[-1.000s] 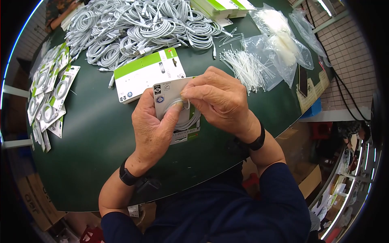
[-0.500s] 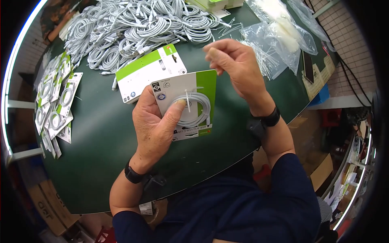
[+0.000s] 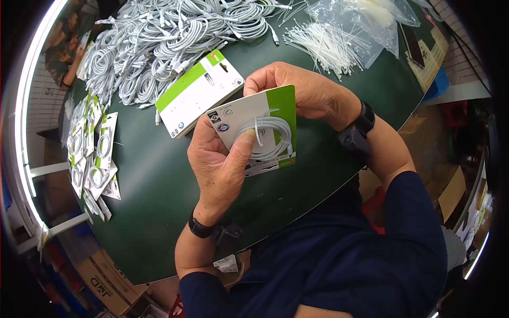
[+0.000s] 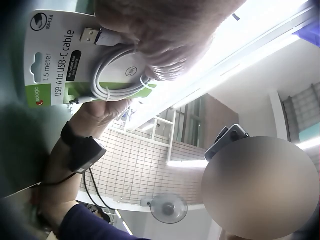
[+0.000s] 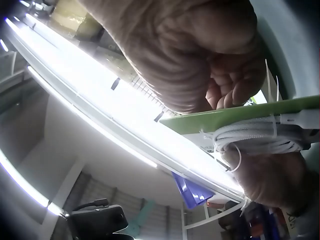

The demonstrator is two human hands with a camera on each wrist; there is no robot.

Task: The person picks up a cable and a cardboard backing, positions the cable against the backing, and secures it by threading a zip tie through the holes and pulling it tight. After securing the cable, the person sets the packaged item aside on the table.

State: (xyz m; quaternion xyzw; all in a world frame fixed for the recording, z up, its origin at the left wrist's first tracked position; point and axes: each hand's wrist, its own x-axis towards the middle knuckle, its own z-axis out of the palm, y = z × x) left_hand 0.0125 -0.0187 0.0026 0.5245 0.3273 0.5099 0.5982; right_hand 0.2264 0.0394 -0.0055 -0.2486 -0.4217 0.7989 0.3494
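A white and green card (image 3: 278, 98) with a coiled white cable (image 3: 286, 132) on its front is held up over the table. My left hand (image 3: 220, 159) grips its left side, thumb on the coil. A thin white tie (image 3: 258, 132) loops over the coil beside the thumb. Behind the card's upper edge is my right hand (image 3: 313, 95), its fingertips partly hidden by the card. In the right wrist view, its fingers (image 5: 227, 92) are curled behind the card (image 5: 200, 124), where two thin tie ends stick up; whether they pinch anything I cannot tell.
A stack of cards (image 3: 196, 95) lies behind the left hand. Coiled cables (image 3: 175, 32) are heaped at the back, white ties (image 3: 328, 47) and plastic bags (image 3: 371, 21) at the back right. Carded cables (image 3: 101, 143) pile up at the left edge.
My right hand left the front of the card, rose away to the right, and came back behind its upper edge. The left hand keeps its grip as the head view shifts.
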